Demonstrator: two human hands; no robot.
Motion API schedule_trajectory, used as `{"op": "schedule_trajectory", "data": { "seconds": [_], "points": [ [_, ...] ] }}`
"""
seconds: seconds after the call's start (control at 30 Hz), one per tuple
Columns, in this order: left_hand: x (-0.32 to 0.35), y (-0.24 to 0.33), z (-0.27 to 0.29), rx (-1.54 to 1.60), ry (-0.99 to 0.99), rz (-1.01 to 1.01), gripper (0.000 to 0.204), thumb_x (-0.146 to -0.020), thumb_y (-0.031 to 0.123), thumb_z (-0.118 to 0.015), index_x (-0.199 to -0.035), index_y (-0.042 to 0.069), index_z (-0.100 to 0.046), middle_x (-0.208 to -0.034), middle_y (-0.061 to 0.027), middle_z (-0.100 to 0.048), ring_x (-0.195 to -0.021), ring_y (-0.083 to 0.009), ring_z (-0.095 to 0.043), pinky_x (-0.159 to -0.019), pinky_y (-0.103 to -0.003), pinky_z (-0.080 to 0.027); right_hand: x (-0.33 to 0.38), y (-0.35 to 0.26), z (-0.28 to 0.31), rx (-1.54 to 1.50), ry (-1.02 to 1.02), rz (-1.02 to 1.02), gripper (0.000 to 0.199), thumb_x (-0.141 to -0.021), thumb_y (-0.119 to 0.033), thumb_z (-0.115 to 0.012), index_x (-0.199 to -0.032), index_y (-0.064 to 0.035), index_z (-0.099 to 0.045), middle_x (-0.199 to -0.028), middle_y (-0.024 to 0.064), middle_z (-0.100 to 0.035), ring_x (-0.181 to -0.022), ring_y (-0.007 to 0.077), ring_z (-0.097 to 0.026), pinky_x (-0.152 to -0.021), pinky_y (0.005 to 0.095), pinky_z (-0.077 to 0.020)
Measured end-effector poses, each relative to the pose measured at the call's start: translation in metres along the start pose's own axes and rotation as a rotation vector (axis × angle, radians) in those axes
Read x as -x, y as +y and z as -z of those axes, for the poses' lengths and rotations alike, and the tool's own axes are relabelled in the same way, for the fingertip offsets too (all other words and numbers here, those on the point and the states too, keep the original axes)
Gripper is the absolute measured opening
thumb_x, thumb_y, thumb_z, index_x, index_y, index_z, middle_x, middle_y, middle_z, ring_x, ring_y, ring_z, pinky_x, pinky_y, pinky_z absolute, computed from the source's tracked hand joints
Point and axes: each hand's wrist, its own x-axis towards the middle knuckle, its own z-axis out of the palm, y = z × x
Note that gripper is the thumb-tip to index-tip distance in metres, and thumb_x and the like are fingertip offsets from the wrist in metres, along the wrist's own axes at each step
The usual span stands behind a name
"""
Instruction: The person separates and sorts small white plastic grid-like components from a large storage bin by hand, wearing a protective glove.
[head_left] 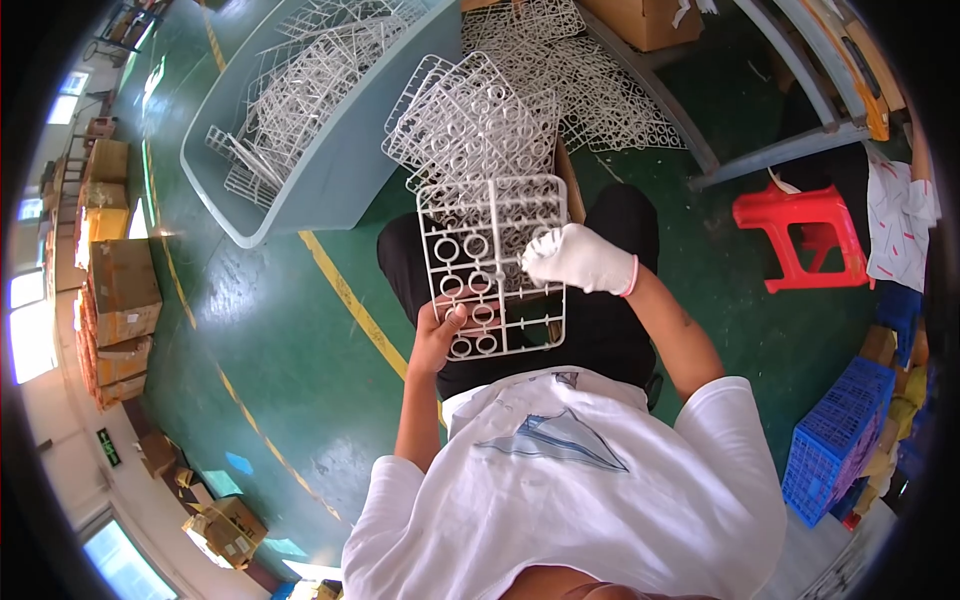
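A white plastic sprue frame [499,318] with rows of rings is held upright over my lap. My bare left hand [437,335] grips its lower left part, thumb in front and fingers behind. Rings show in its left half; the lower right cells have only bars and short stubs. My right hand [580,262], in a white glove, is closed at the right half of the frame. Its fingertips are curled, and whatever they hold is hidden. Just beyond the frame rises a stack of similar white sprue frames [480,110].
A grey-blue plastic bin [335,165] full of white sprues stands at the far left. More sprues [610,95] lie beyond the stack, beside a metal table frame [780,160]. To the right are a red stool [805,240], another person's patterned clothing [897,225] and a blue crate [837,435].
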Motion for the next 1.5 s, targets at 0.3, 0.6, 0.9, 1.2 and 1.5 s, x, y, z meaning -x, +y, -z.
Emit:
{"op": "schedule_trajectory", "data": {
  "seconds": [0.3,0.6,0.9,1.2,1.5],
  "points": [
    [-0.003,0.000,-0.013,-0.026,0.181,-0.239,0.042,-0.090,0.024,-0.051,-0.120,-0.004,-0.045,-0.105,-0.0154,-0.060,-0.091,-0.0226,-0.062,-0.076,-0.029,-0.051,-0.007,-0.032,0.022,-1.144,0.472,-0.881,0.013,-0.084,-0.005,-0.050,-0.086,-0.0014,-0.062,-0.066,-0.0003,-0.058,-0.045,0.0047,-0.047,-0.042,0.0197,-0.0396],
    [-0.003,0.005,-0.032,-0.395,0.164,-0.319,0.036,-0.091,0.018,-0.050,-0.119,-0.004,-0.049,-0.101,-0.0105,-0.063,-0.091,-0.0139,-0.058,-0.081,-0.027,-0.047,-0.018,-0.017,-0.008,-1.175,0.430,-1.034,0.024,-0.082,-0.017,-0.057,-0.104,-0.0063,-0.060,-0.065,0.0007,-0.059,-0.044,0.0068,-0.050,-0.038,0.0225,-0.0386],
    [0.005,-0.002,0.009,-0.242,0.133,-0.260,0.039,-0.089,0.019,-0.053,-0.118,-0.007,-0.047,-0.101,-0.0155,-0.062,-0.092,-0.0222,-0.061,-0.079,-0.031,-0.050,0.004,-0.003,-0.005,-1.611,0.467,-0.864,0.021,-0.082,-0.023,-0.055,-0.070,-0.0054,-0.053,-0.053,-0.0038,-0.045,-0.035,0.0049,-0.037,-0.038,0.0203,-0.0386],
    [-0.024,0.007,-0.004,-0.050,0.257,-0.255,0.043,-0.090,0.017,-0.048,-0.129,0.001,-0.036,-0.116,-0.0160,-0.055,-0.095,-0.0239,-0.061,-0.077,-0.029,-0.050,0.020,-0.018,-0.017,-1.758,0.132,-0.588,0.039,-0.089,-0.042,-0.048,-0.083,-0.0030,-0.049,-0.052,-0.0006,-0.048,-0.038,0.0053,-0.041,-0.044,0.0209,-0.0460],
    [-0.052,-0.006,-0.052,0.190,-0.017,-0.210,0.082,-0.054,0.024,-0.084,-0.120,0.004,-0.040,-0.117,-0.0068,-0.050,-0.108,-0.0188,-0.050,-0.092,-0.030,-0.039,0.020,-0.036,-0.057,-2.379,-0.009,-0.491,0.047,-0.090,-0.052,-0.034,-0.117,-0.0149,-0.044,-0.066,0.0088,-0.058,-0.054,0.0175,-0.059,-0.050,0.0330,-0.0529]
  ]
}}
